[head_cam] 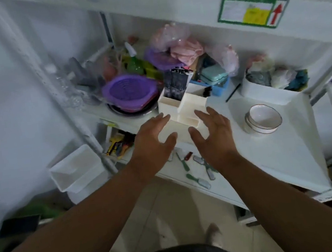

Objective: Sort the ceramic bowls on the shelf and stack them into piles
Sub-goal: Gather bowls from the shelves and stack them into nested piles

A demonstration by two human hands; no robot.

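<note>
Small stack of white, dark-rimmed ceramic bowls (263,119), upright on white shelf (289,152).

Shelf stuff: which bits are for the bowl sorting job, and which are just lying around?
For the job: stacked white bowls; shelf.
Just lying about: purple strainer, white organizer box, green spray bottle, pink cloth.

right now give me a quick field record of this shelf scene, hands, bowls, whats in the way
left hand: left hand open, fingers spread, holding nothing
right hand: right hand open, fingers spread, holding nothing
between hands: white organizer box on the shelf
bowls: stack of white bowls, right of both hands, untouched
left of box: purple strainer in a metal basin
shelf front: small green-handled tools lying loose
</note>
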